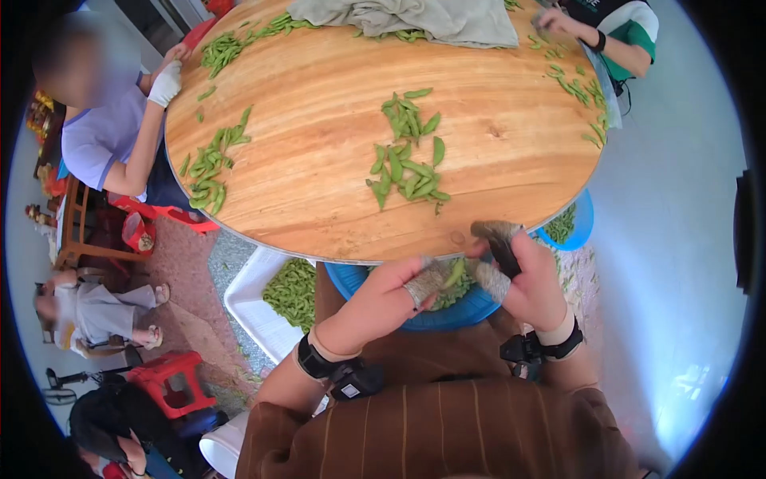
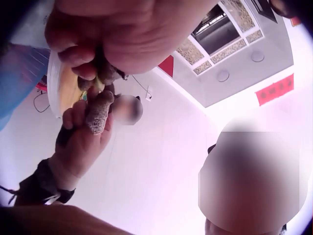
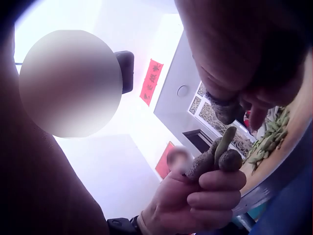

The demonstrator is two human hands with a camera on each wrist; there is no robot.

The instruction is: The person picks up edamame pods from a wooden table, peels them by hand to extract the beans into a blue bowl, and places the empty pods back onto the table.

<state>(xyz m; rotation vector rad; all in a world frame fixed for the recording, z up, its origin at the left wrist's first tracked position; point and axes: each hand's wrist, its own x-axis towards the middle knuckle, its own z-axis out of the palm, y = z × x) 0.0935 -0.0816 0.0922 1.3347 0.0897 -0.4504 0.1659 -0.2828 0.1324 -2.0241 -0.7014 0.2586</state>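
Observation:
My left hand (image 1: 387, 291) pinches a green soybean pod (image 1: 456, 273) between its wrapped thumb and forefinger. The pod's free end (image 3: 225, 139) points up out of that grip in the right wrist view. Just to the right is my right hand (image 1: 536, 283), its thumb and fingers apart with nothing seen between them. Grey wrapping (image 1: 492, 279) covers its thumb tip; a dark covering (image 1: 503, 239) is on its fingers. Both hands hover over a blue basin (image 1: 447, 321) of shelled beans, at the round wooden table's (image 1: 303, 184) near edge.
Loose pods (image 1: 407, 172) lie in heaps on the table, mostly along its sides. A grey cloth (image 1: 415, 20) covers the far edge. A white crate (image 1: 239, 295) of pods stands left of the basin; another blue basin (image 1: 586, 219) is at right. People sit on both sides.

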